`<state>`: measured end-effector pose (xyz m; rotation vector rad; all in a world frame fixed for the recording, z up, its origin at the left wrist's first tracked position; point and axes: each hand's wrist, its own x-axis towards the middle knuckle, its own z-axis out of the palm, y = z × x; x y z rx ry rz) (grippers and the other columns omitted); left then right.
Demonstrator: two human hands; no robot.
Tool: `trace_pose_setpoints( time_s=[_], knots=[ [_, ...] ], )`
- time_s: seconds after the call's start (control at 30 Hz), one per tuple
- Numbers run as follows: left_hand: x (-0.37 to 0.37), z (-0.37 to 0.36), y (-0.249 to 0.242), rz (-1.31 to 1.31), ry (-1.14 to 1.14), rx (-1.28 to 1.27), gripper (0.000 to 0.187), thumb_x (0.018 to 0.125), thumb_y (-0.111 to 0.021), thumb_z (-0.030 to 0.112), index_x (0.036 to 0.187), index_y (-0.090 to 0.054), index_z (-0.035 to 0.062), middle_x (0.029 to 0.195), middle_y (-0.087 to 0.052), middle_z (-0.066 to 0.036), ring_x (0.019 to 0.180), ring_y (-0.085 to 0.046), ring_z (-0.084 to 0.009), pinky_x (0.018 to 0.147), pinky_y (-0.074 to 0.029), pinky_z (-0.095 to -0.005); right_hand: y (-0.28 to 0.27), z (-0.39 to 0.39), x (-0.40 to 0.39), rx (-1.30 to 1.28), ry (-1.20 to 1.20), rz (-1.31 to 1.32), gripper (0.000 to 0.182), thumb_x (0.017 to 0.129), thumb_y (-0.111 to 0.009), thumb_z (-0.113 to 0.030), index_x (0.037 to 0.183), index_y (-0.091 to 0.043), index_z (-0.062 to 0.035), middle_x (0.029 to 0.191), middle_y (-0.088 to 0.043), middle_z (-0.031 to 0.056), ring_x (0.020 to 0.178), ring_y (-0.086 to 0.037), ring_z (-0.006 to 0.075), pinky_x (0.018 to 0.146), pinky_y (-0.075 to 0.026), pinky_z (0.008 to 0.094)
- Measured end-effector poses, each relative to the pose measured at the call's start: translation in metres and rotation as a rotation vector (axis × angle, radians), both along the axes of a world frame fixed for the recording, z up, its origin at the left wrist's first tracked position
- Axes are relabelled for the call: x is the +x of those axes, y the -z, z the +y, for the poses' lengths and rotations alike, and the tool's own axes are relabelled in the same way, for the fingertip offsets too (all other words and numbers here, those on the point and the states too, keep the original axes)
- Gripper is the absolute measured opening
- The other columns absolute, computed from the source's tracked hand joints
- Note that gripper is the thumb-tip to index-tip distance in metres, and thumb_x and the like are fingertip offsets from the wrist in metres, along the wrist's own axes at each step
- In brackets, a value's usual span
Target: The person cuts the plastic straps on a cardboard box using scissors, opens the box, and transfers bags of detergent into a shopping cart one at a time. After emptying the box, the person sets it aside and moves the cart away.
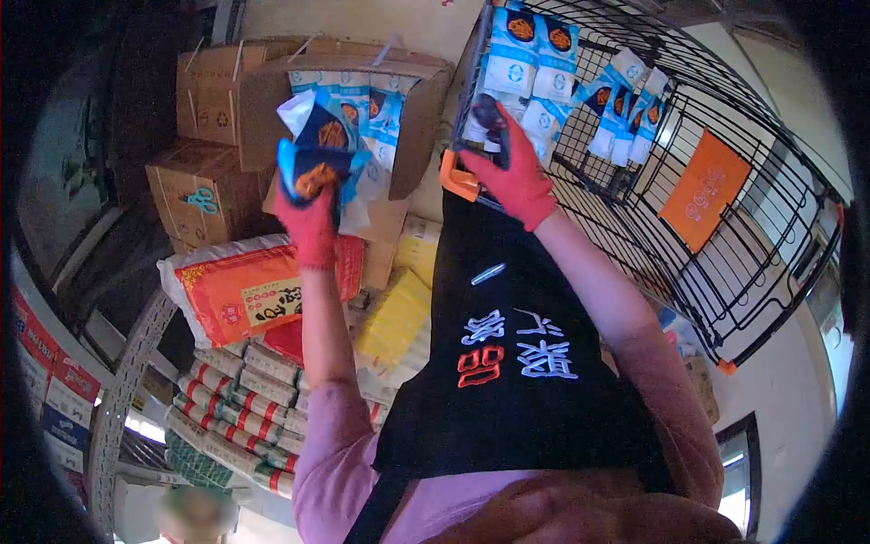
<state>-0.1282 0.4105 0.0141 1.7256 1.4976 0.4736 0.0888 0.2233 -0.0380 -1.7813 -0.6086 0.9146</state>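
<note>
Head view: left hand grips a blue packet by an open box, right hand at the cart

The left hand (304,222), in a red glove, is closed around a blue packet (313,163) with an orange food picture, raised in front of an open cardboard box (421,127). Another packet (328,130) shows just above it; whether that 1 is also gripped, I cannot tell.

The right hand (518,177), gloved likewise, is at the near left corner of a black wire cart (580,145), beside the orange corner piece (460,179). Its dark fingers are bent; how far they are open, or whether they hold anything, I cannot tell.

More blue-and-white packets (553,54) line the cart's left side, with another group leaning farther right. An orange sign (705,190) hangs on the mesh.

Similar packets stand inside the open box. Beside it are stacked closed boxes (207,109) and teal scissors (201,201). Below lie a red bag (236,295), yellow packs (394,317) and piled white bundles (240,408) with red bands.
</note>
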Motion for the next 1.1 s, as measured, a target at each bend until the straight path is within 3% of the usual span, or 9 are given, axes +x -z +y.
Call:
trace_pose_setpoints(
  time_s=[0.07,0.2,0.43,0.57,0.63,0.77,0.83,0.9,1.1],
  knots=[
    [-0.007,-0.014,-0.026,-0.252,-0.015,-0.195,0.040,0.070,-0.072,0.005,0.106,-0.056,0.0039,0.097,-0.062,-0.007,0.085,-0.061,-0.0184,0.076,-0.051,-0.0327,-0.014,0.013,0.000,0.124,-0.030,0.135,0.079,0.073,-0.074,-0.028,0.133,-0.033,0.0032,0.125,-0.048,0.0180,0.115,-0.048,0.0234,0.098,-0.037,0.0352],
    [0.061,-0.059,-0.072,-0.586,-0.081,-0.566,0.038,0.069,-0.070,0.000,0.103,-0.054,0.0052,0.094,-0.061,-0.005,0.082,-0.061,-0.0167,0.073,-0.052,-0.0318,0.008,0.006,0.010,0.299,-0.121,1.208,0.067,0.083,-0.062,-0.025,0.136,-0.030,-0.0004,0.131,-0.045,0.0106,0.117,-0.046,0.0203,0.100,-0.036,0.0339],
    [0.212,-0.126,0.041,-0.424,0.220,-0.733,0.060,0.056,-0.083,0.011,0.107,-0.055,-0.0014,0.096,-0.063,-0.009,0.090,-0.060,-0.0189,0.080,-0.049,-0.0315,0.036,-0.110,0.089,0.164,0.384,1.049,0.038,0.087,-0.059,-0.026,0.115,-0.055,-0.0004,0.107,-0.061,0.0081,0.097,-0.058,0.0182,0.087,-0.046,0.0306],
    [0.279,-0.162,0.102,-0.285,0.398,-0.791,0.090,0.050,-0.084,0.041,0.118,-0.047,-0.0044,0.115,-0.056,-0.020,0.104,-0.057,-0.0298,0.089,-0.045,-0.0352,0.082,-0.166,0.131,-0.014,0.572,0.829,0.039,0.086,-0.059,-0.031,0.112,-0.058,-0.0028,0.103,-0.062,0.0071,0.093,-0.059,0.0181,0.085,-0.047,0.0319],
    [0.304,-0.163,0.079,0.064,0.516,-0.628,0.105,0.047,-0.080,0.052,0.124,-0.039,-0.0055,0.122,-0.050,-0.026,0.111,-0.051,-0.0341,0.094,-0.042,-0.0376,0.082,-0.172,0.150,-0.122,0.671,0.741,0.041,0.085,-0.060,-0.032,0.114,-0.058,-0.0029,0.104,-0.062,0.0073,0.092,-0.059,0.0190,0.084,-0.047,0.0326],
    [0.321,-0.157,0.071,-0.089,0.605,-0.353,0.110,0.052,-0.077,0.054,0.130,-0.029,-0.0078,0.130,-0.039,-0.028,0.123,-0.038,-0.0381,0.100,-0.035,-0.0393,0.147,-0.199,0.198,-0.095,0.700,0.618,0.048,0.084,-0.061,-0.036,0.114,-0.056,0.0006,0.102,-0.062,0.0095,0.090,-0.059,0.0203,0.081,-0.048,0.0334],
    [0.303,-0.150,0.062,-0.249,0.504,-0.011,0.093,0.058,-0.077,0.044,0.127,-0.036,-0.0023,0.126,-0.043,-0.023,0.120,-0.040,-0.0375,0.099,-0.034,-0.0405,0.088,-0.153,0.188,-0.369,0.546,0.295,0.052,0.082,-0.064,-0.038,0.115,-0.055,0.0021,0.105,-0.060,0.0098,0.093,-0.057,0.0201,0.082,-0.046,0.0324],
    [0.257,-0.116,0.042,-0.420,0.394,0.250,0.082,0.060,-0.079,0.034,0.124,-0.041,0.0002,0.121,-0.049,-0.019,0.118,-0.044,-0.0336,0.100,-0.034,-0.0394,0.083,-0.124,0.181,-0.090,0.615,0.243,0.059,0.081,-0.066,-0.036,0.122,-0.048,0.0024,0.113,-0.056,0.0111,0.100,-0.054,0.0199,0.086,-0.043,0.0321],
    [0.055,-0.017,0.114,-0.394,-0.262,-0.005,0.042,0.076,-0.069,0.008,0.113,-0.051,0.0020,0.106,-0.057,-0.008,0.099,-0.053,-0.0171,0.089,-0.042,-0.0290,0.045,-0.021,0.083,-0.399,0.240,-0.098,0.078,0.074,-0.073,-0.038,0.131,-0.036,0.0001,0.121,-0.047,0.0113,0.106,-0.047,0.0193,0.093,-0.038,0.0319]
  ],
)
